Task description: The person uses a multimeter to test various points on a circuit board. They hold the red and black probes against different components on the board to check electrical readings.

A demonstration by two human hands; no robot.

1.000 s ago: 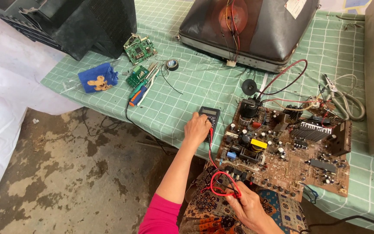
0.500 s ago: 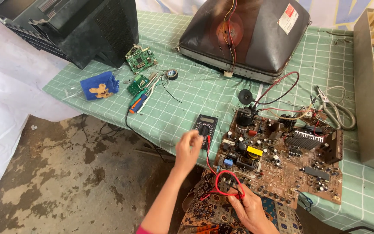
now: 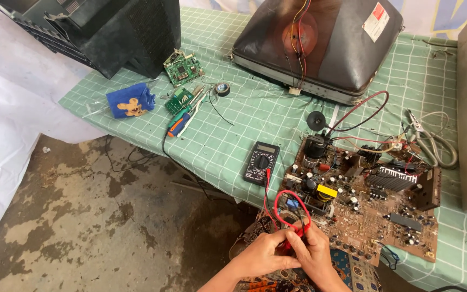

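Head view: red and black probe leads (image 3: 290, 216) are being held by left hand (image 3: 263, 254) and right hand (image 3: 314, 254) together, lower centre; black multimeter (image 3: 261, 163) is lying directly above, nearer the left hand.

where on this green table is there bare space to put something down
Free: the cloth between the multimeter, the screwdriver and the picture tube. Crowded: the large circuit board, the wire tangle right of it, and the small boards.

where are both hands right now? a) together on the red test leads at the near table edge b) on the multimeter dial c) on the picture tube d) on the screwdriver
a: the left hand and right hand meet on the looped red test leads, apart from the black multimeter.
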